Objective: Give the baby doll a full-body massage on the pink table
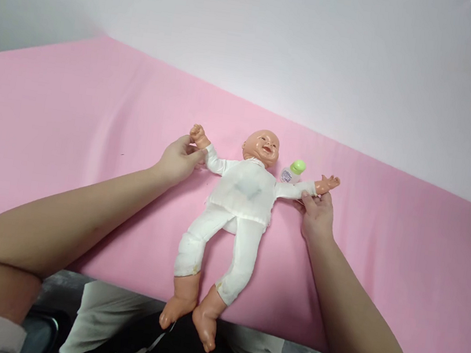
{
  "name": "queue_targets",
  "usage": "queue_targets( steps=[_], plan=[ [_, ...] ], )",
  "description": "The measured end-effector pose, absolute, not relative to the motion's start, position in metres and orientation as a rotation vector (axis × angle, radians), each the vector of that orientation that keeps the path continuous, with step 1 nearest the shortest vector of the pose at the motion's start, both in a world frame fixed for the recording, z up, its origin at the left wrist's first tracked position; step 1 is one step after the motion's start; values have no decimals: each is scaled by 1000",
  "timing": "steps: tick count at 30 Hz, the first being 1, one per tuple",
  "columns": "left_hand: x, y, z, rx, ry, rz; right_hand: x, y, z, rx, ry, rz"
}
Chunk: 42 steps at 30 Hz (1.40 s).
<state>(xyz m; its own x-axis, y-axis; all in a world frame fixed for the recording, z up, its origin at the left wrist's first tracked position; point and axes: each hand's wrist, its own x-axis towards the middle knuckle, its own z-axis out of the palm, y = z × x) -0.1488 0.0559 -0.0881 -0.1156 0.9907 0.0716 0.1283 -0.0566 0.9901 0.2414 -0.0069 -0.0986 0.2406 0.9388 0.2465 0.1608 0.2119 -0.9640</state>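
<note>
A baby doll (242,192) in a white cloth suit lies face up, its arms spread wide and its feet toward me. My left hand (182,160) is closed around the doll's arm at the left, near the wrist. At the right, my right hand (318,212) grips the other arm by the sleeve end, thumb on top and fingers beneath. Beside the doll's head, just behind that sleeve, is a small clear bottle (292,173) with a green cap; its lower part is partly hidden by the arm.
Pink cloth (140,105) covers the table, with a pale wall (280,42) along its back edge. The doll's feet hang over the front edge, above my lap. A dark seat-like object (40,333) shows below at the left.
</note>
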Motion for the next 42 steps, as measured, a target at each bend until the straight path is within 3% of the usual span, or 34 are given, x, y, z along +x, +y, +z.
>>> queue_targets(
  steps=[4,8,15,23,28,35,42],
  plan=[
    [-153,69,-92,1119,1335,1311,253,-1,-102,-1233,-941,1018],
    [-154,69,-96,1160,1282,1327,255,0,-104,-1243,-971,1004],
    [-142,33,-79,1763,1356,1251,230,-22,-93,-1283,-1427,600],
    [-129,14,-79,2554,1047,1044,199,-43,-89,-1102,-2142,30],
    [-128,13,-82,2745,1000,1017,197,-42,-91,-1048,-2249,-87],
    [-127,14,-78,2610,1045,1014,201,-38,-90,-1172,-2088,139],
    [-138,29,-73,1852,1418,1217,227,-19,-87,-1262,-1468,610]
  ],
)
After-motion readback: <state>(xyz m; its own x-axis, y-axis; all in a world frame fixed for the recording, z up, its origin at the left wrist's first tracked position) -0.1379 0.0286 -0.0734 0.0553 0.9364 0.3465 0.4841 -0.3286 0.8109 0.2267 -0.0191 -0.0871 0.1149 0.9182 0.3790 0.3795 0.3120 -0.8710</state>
